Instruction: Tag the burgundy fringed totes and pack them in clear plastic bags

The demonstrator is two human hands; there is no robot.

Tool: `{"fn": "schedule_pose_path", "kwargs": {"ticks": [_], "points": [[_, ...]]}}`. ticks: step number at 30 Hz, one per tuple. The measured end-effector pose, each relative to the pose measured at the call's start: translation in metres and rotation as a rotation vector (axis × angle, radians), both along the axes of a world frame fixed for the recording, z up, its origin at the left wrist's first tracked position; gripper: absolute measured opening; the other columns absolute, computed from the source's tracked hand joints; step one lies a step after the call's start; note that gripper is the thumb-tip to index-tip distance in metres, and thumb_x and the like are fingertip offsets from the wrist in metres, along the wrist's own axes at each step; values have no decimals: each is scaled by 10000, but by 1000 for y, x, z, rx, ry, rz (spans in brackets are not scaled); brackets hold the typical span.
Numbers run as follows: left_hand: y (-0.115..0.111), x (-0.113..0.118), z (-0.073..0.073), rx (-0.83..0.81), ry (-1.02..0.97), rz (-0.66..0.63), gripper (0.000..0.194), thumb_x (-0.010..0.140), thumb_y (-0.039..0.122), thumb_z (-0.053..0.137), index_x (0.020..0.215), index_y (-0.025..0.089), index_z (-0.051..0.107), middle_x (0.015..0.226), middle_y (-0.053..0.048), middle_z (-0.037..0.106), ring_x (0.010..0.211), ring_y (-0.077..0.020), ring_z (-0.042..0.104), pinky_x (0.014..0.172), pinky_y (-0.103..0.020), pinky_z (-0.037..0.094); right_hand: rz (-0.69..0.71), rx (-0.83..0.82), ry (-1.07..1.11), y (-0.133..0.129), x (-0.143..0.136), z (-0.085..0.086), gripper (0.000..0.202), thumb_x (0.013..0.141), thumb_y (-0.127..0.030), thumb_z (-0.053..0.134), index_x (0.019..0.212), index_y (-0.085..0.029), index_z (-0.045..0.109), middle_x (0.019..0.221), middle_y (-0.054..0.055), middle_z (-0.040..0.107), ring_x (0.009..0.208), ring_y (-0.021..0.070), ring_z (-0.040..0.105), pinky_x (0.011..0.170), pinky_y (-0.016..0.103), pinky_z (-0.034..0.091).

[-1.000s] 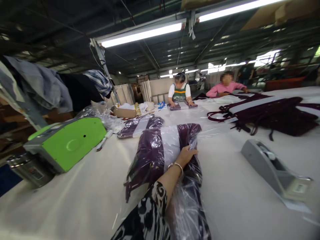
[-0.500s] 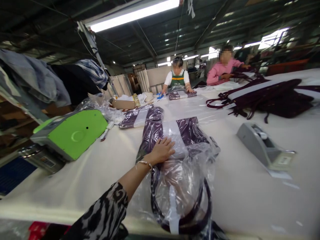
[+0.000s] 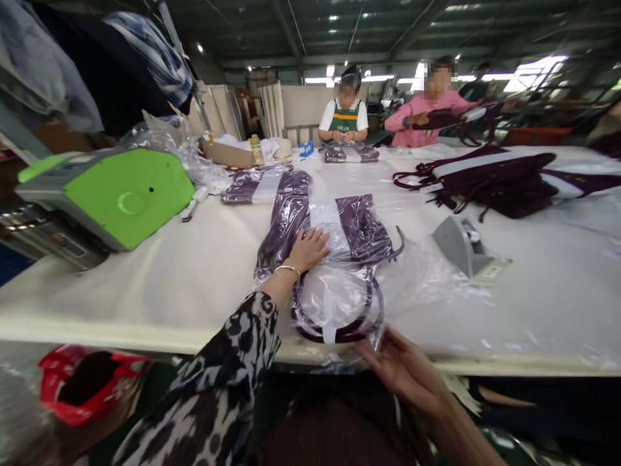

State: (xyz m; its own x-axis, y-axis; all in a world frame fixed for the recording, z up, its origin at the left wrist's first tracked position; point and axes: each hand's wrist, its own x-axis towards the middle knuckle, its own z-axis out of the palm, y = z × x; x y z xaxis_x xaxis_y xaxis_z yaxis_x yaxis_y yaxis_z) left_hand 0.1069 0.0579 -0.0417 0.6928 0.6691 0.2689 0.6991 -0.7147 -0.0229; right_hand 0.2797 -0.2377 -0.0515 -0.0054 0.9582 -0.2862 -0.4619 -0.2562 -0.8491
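A dark purple bag (image 3: 356,223) in clear plastic lies on the pale table, a white band across its middle. Its looped handles (image 3: 373,310) point toward me inside the plastic. My left hand (image 3: 310,249) rests flat on the bag beside the white band, fingers spread. At the table's front edge my right hand (image 3: 400,362) is beside the handle end, touching the plastic's corner; its fingers are blurred and partly hidden. Just behind lies another wrapped purple bag (image 3: 295,182).
A green and grey machine (image 3: 130,197) and a metal flask (image 3: 63,239) stand left. To the right are a tape dispenser (image 3: 466,249) and a pile of purple bags (image 3: 504,171). Two people work across the table (image 3: 548,291). A red bag (image 3: 61,388) hangs below left.
My right hand has come into view at the table edge. The plastic around the handles lies flatter and spreads to the right. The view has tilted down, and the person in pink has lifted a bag.
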Motion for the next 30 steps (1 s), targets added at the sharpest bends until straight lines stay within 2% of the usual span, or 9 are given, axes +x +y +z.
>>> {"fn": "schedule_pose_path", "kwargs": {"ticks": [3, 6, 10, 13, 17, 20, 24, 27, 30], "points": [[-6, 2, 3, -4, -20, 6, 545, 1019, 442, 338, 1508, 205, 380, 1592, -129, 352, 1478, -310, 268, 1200, -563, 135, -137, -193, -178, -55, 44, -4, 541, 820, -622, 644, 1167, -207, 653, 1228, 166, 683, 1146, 343, 657, 1008, 540, 523], [-21, 2, 7, -60, -6, -9, 567, 1019, 470, 329, 1515, 200, 364, 1612, -132, 307, 1496, -308, 228, 1206, -562, 111, -411, -115, -786, -81, 77, 8, 753, 727, -650, 709, 1327, -223, 545, 1272, 195, 646, 1112, 411, 656, 931, 608, 545], [-65, -4, 10, -236, 23, -47, 644, 990, 575, 350, 1528, 221, 335, 1637, -128, 242, 1516, -316, 177, 1204, -577, 118, -630, 385, -1599, -57, 86, 34, 887, 798, -583, 677, 1523, -193, 349, 1559, 205, 358, 1396, 448, 384, 1099, 653, 369], [-110, -18, 15, -398, 52, -127, 623, 999, 580, 318, 1510, 228, 370, 1621, -136, 283, 1505, -299, 230, 1190, -546, 203, -562, 577, -1828, -20, 88, 41, 764, 866, -496, 634, 1507, -169, 376, 1610, 183, 265, 1468, 412, 262, 1152, 634, 286], [-172, -41, 14, -395, 11, -321, 714, 959, 650, 373, 1538, 236, 304, 1603, -133, 328, 1483, -261, 298, 1198, -473, 224, -475, 519, -1747, 15, 99, 31, 408, 879, -513, 589, 1104, -188, 693, 1427, 165, 540, 1303, 360, 512, 1077, 549, 418], [-201, -49, 1, -245, 30, -351, 718, 920, 623, 509, 1520, 267, 335, 1577, -112, 386, 1468, -271, 331, 1212, -487, 183, -504, 329, -1533, 17, 109, 25, 366, 865, -544, 570, 875, -200, 697, 1101, 128, 719, 921, 271, 697, 903, 453, 533], [-209, -46, -15, -132, 34, -232, 481, 999, 389, 472, 1464, 277, 422, 1533, -76, 462, 1431, -238, 401, 1196, -482, 230, -379, 87, -1190, -9, 127, 31, 396, 746, -581, 680, 857, -202, 644, 738, 44, 698, 617, 193, 659, 667, 337, 541], [-205, -43, -18, -162, -6, -219, 441, 1000, 314, 466, 1440, 281, 453, 1522, -56, 480, 1415, -211, 425, 1187, -465, 262, -187, 2, -1065, -36, 151, 37, 471, 594, -621, 782, 767, -210, 629, 664, 35, 652, 564, 180, 600, 567, 321, 509], [-205, -41, -17, -193, -55, -222, 454, 972, 216, 484, 1416, 309, 488, 1516, -31, 490, 1400, -192, 444, 1185, -454, 275, 29, -71, -1005, -55, 183, 33, 438, 592, -608, 790, 727, -222, 632, 609, 35, 613, 512, 172, 552, 501, 330, 471]]}}
